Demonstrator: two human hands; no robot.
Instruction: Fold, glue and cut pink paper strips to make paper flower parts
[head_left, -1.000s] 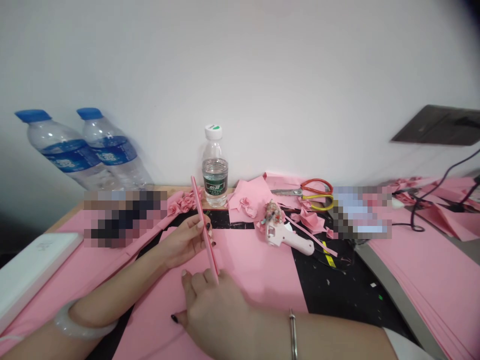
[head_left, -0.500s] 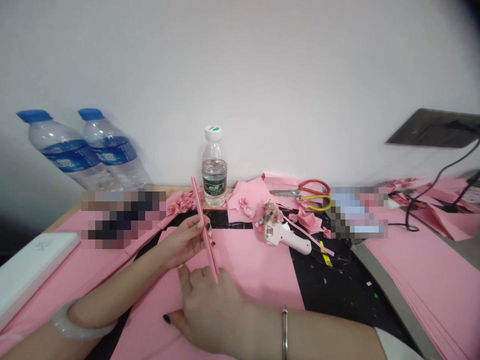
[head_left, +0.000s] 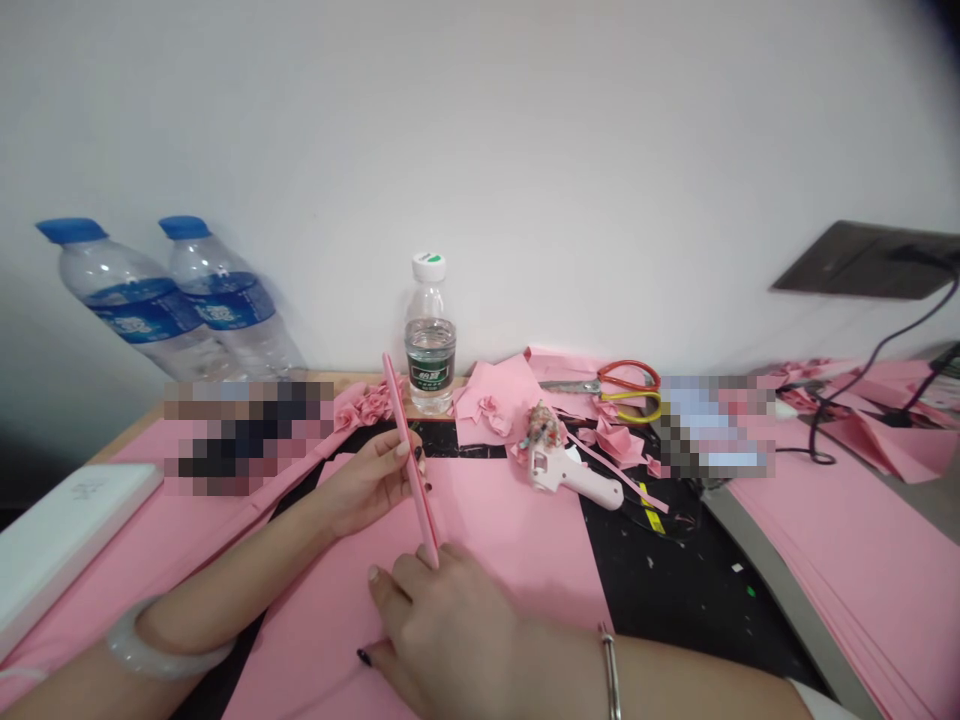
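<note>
Well, our small water bottle [head_left: 430, 375] stands upright on the counter [head_left: 124, 437], water reaching about its shoulder, while two blue-capped plastic bottles [head_left: 127, 290] lean against the wall. Our left hand [head_left: 367, 488] rises palm-inward, its fingers closed around a narrow pink paper strip [head_left: 411, 460] held tilted above pink paper sheets [head_left: 510, 550]; our right hand [head_left: 450, 635] pinches the strip's lower end.

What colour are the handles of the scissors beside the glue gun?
Red and yellow: the scissors have one loop of each colour, best seen in the head view.
</note>
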